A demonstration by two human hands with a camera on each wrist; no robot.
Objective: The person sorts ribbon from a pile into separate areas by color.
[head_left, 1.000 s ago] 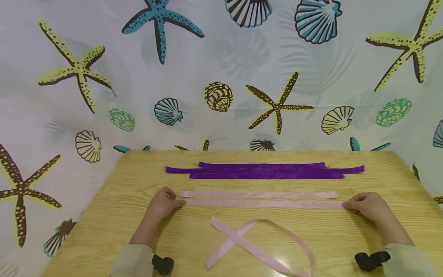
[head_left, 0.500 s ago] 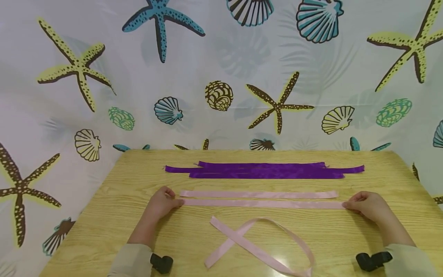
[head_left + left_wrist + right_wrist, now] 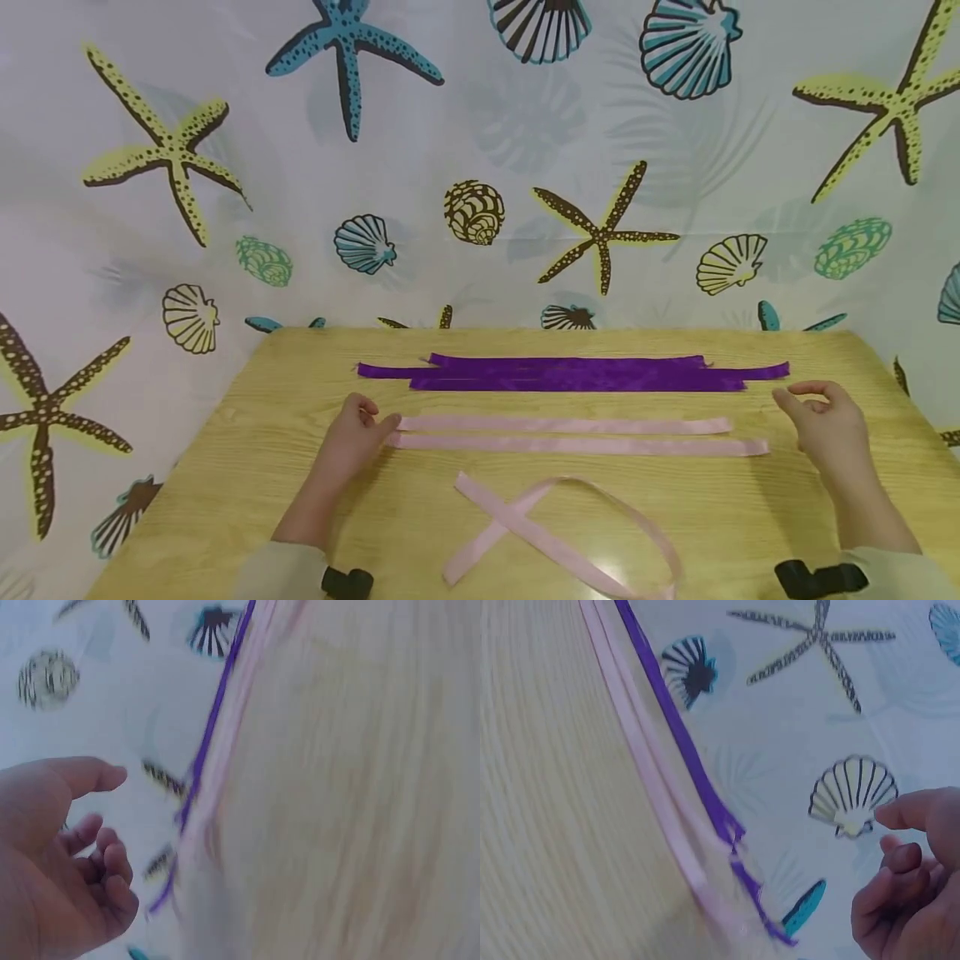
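Note:
Two pink ribbons lie straight and nearly parallel across the table, the rear ribbon (image 3: 562, 425) slightly shorter than the front ribbon (image 3: 577, 445). My left hand (image 3: 351, 442) hovers by their left ends, thumb near the tips; in the left wrist view that hand (image 3: 67, 855) has loosely bent fingers with nothing between them. Beyond the front ribbon's right end, my right hand (image 3: 832, 425) is raised and holds nothing; the right wrist view shows the same hand (image 3: 911, 877) apart from the ribbons. A third pink ribbon (image 3: 543, 542) lies crossed in a loop nearer me.
Several purple ribbons (image 3: 577, 375) lie overlapped lengthwise toward the back of the wooden table (image 3: 225, 483). Some of their ends are frayed. Behind the table hangs a white cloth (image 3: 420, 167) printed with shells and starfish.
Both hands have let go of the front pink ribbon's ends. The right hand has lifted and moved away to the right; the left has shifted back slightly. The ribbons stay in place.

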